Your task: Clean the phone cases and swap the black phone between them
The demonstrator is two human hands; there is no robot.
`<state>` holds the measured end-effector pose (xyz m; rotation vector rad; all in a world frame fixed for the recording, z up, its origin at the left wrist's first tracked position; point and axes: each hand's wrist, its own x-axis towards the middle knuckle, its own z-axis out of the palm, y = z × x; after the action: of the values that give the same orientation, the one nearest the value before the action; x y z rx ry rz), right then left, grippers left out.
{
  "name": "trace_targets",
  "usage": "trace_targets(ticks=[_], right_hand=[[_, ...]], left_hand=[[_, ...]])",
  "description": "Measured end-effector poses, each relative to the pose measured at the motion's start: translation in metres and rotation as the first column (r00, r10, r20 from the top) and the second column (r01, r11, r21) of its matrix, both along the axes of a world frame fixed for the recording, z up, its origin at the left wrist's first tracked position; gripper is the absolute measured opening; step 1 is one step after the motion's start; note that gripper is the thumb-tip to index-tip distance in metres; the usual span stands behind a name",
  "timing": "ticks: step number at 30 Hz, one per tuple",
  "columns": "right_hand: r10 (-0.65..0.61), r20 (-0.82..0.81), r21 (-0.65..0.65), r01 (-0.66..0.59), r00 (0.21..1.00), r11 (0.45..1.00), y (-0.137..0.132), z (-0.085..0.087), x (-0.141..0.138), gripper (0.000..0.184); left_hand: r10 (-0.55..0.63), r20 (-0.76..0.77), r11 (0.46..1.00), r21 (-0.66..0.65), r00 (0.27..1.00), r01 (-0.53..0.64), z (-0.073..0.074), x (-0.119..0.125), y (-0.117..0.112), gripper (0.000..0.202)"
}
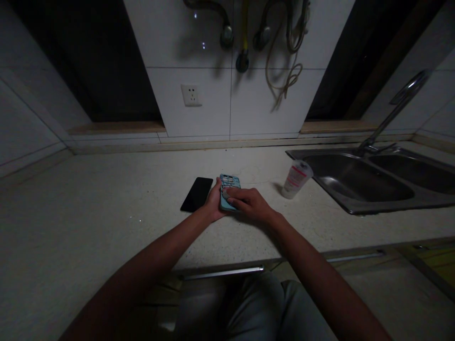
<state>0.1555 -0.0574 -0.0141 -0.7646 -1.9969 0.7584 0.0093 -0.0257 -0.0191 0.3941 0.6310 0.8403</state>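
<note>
A phone in a light blue patterned case (pixel 230 181) rests in my left hand (pixel 214 201), its back with the camera end facing up. My left thumb lies along the phone's left edge, and the other fingers are hidden beneath it. Across the lower part of the case reaches my right hand (pixel 250 201), fingers curled together. A small greyish round piece (pixel 225 193) shows at those fingertips; what it is, I cannot tell. Just left of my left hand, a black phone-like slab (pixel 197 194) lies flat on the pale countertop (pixel 106 203), dark face up.
To the right stands a clear plastic cup with red print (pixel 297 179), tilted in view. Beyond it is a double steel sink (pixel 350 207) with a tall faucet (pixel 394 111). A wall socket (pixel 191 95) and hanging hoses (pixel 245 28) are on the tiled wall.
</note>
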Motion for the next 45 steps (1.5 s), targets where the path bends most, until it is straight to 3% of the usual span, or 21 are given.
trace_targets(ticks=[4, 8, 12, 15, 17, 21, 24, 28, 32, 34, 37, 39, 41, 43, 45], right_hand=[[-0.013, -0.049, -0.001, 0.013, 0.999, 1.0, -0.004, 0.003, 0.001, 0.027], [-0.208, -0.139, -0.022, 0.207, 0.968, 0.978, -0.005, 0.005, 0.003, 0.034], [-0.428, -0.304, -0.092, 0.421, 0.851, 0.903, -0.001, 0.008, 0.005, 0.035], [-0.535, -0.404, -0.193, 0.503, 0.741, 0.842, 0.006, 0.009, 0.008, 0.032], [-0.586, -0.442, -0.276, 0.518, 0.679, 0.809, 0.011, 0.008, 0.011, 0.03], [-0.667, -0.447, -0.42, 0.519, 0.596, 0.745, 0.023, 0.0, 0.018, 0.028], [-0.715, -0.425, -0.464, 0.544, 0.556, 0.699, 0.027, -0.004, 0.022, 0.028], [-0.724, -0.409, -0.469, 0.552, 0.556, 0.689, 0.026, -0.005, 0.021, 0.028], [-0.709, -0.419, -0.473, 0.531, 0.567, 0.704, 0.025, -0.004, 0.019, 0.027], [-0.718, -0.422, -0.482, 0.534, 0.553, 0.695, 0.026, -0.005, 0.019, 0.026], [-0.726, -0.416, -0.478, 0.548, 0.547, 0.687, 0.028, -0.006, 0.02, 0.025], [-0.725, -0.41, -0.469, 0.554, 0.553, 0.688, 0.028, -0.006, 0.021, 0.026], [-0.73, -0.4, -0.47, 0.559, 0.555, 0.683, 0.028, -0.006, 0.021, 0.026], [-0.739, -0.382, -0.478, 0.566, 0.554, 0.672, 0.027, -0.006, 0.021, 0.026], [-0.747, -0.373, -0.487, 0.57, 0.55, 0.662, 0.027, -0.006, 0.02, 0.027]], left_hand=[[0.063, 0.006, 0.998, 0.014, 0.998, -0.063, 0.001, -0.004, 0.005, 0.07], [0.137, -0.033, 0.989, 0.067, 0.99, -0.134, 0.007, -0.008, 0.008, 0.07], [0.163, -0.097, 0.968, 0.21, 0.982, -0.14, 0.009, -0.008, 0.007, 0.054], [0.154, -0.297, 0.939, 0.342, 0.942, -0.045, 0.006, -0.008, 0.006, 0.032], [0.229, -0.425, 0.884, 0.468, 0.876, -0.004, 0.003, -0.008, 0.005, 0.032], [0.447, -0.536, 0.712, 0.698, 0.716, 0.078, -0.005, -0.009, -0.001, 0.059], [0.54, -0.553, 0.62, 0.771, 0.635, 0.144, -0.009, -0.01, -0.006, 0.072], [0.605, -0.551, 0.53, 0.818, 0.575, 0.225, -0.015, -0.012, -0.007, 0.063], [0.574, -0.582, 0.55, 0.795, 0.576, 0.256, -0.022, -0.011, -0.009, 0.046], [0.544, -0.57, 0.573, 0.788, 0.615, 0.223, -0.024, -0.009, -0.01, 0.038], [0.542, -0.542, 0.551, 0.806, 0.643, 0.216, -0.02, -0.008, -0.012, 0.03], [0.606, -0.588, 0.495, 0.806, 0.535, 0.325, -0.012, -0.011, -0.01, 0.032], [0.709, -0.626, 0.464, 0.76, 0.323, 0.455, -0.001, -0.018, -0.005, 0.038], [0.778, -0.626, 0.494, 0.655, 0.045, 0.572, 0.009, -0.03, 0.001, 0.046], [0.763, -0.612, 0.581, 0.512, -0.206, 0.632, 0.015, -0.043, 0.008, 0.052]])
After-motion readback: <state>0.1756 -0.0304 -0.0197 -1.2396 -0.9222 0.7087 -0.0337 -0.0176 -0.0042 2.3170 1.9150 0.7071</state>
